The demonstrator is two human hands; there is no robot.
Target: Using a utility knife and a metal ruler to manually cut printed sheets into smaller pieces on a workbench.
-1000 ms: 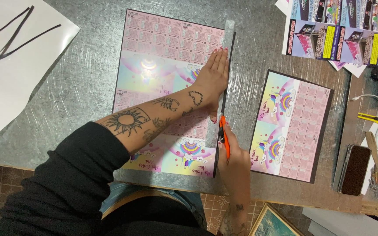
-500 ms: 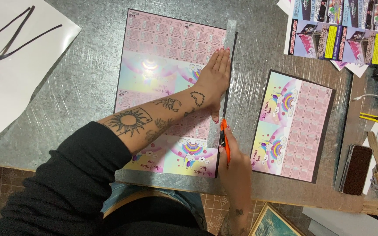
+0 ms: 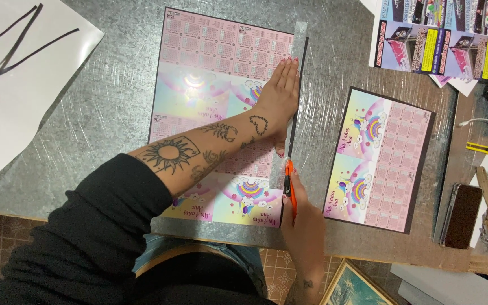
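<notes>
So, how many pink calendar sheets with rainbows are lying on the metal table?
2. The large sheet lies under the left hand, which presses a metal ruler along its right edge. The smaller sheet lies to its right. More may be hidden among the papers at the top right.

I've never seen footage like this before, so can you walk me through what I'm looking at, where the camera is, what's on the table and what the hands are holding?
The camera sits on a person's head and looks straight down at their own two bare hands; there is no machine. The surface is a scratched metal sheet on a table. On it lies a large pink printed calendar sheet with rainbow pictures. The left hand, on a tattooed forearm, presses flat on a long metal ruler laid along the sheet's right edge. The right hand grips an orange utility knife, its tip against the ruler's edge. To the right lies a smaller calendar piece, a dark phone and a yellow cutter. Thin black strips lie on white paper at upper left.
</notes>
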